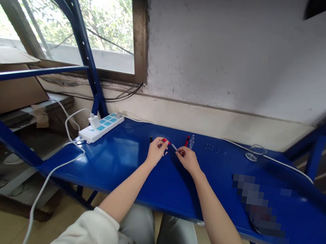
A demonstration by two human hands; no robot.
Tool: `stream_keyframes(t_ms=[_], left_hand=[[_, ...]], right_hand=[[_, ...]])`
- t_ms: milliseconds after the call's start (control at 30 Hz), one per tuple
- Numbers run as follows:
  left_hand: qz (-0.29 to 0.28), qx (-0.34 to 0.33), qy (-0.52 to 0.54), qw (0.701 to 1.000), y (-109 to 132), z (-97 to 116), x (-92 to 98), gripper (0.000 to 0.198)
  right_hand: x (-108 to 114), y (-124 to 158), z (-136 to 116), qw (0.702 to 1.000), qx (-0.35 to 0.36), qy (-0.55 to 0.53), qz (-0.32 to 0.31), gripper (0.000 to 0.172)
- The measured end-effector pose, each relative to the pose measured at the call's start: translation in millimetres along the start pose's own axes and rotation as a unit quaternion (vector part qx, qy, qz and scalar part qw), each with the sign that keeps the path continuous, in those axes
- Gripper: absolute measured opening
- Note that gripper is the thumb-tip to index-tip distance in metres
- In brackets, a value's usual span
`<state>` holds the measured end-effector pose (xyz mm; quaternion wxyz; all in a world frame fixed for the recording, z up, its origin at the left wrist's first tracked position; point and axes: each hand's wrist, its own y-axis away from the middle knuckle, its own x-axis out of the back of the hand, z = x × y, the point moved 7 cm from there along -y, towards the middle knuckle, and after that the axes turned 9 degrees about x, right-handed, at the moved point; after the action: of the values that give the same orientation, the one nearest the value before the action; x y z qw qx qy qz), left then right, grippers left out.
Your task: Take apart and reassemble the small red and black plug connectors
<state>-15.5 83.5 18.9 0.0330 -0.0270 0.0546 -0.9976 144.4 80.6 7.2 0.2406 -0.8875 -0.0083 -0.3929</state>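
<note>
Grey tube (174, 147), end hidden by right hand (188, 158)

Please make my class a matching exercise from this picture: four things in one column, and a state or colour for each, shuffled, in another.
Column one
1. Left hand
2. Power strip
3. Right hand
4. Table

Column two
A. Holds a slim pale stick
B. Glossy blue
C. White, with a plug in it
D. Holds a small red piece

Right pairs: 1-D, 2-C, 3-A, 4-B
</note>
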Motion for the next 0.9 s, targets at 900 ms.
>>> stream_keyframes(t_ms=[900], left_hand=[[-0.042, -0.011, -0.29, 0.956, -36.7, -9.0, -84.3, 0.014]], right_hand=[[31.9, 13.7, 53.5, 0.978, -0.179, 0.104, 0.028, 0.014]])
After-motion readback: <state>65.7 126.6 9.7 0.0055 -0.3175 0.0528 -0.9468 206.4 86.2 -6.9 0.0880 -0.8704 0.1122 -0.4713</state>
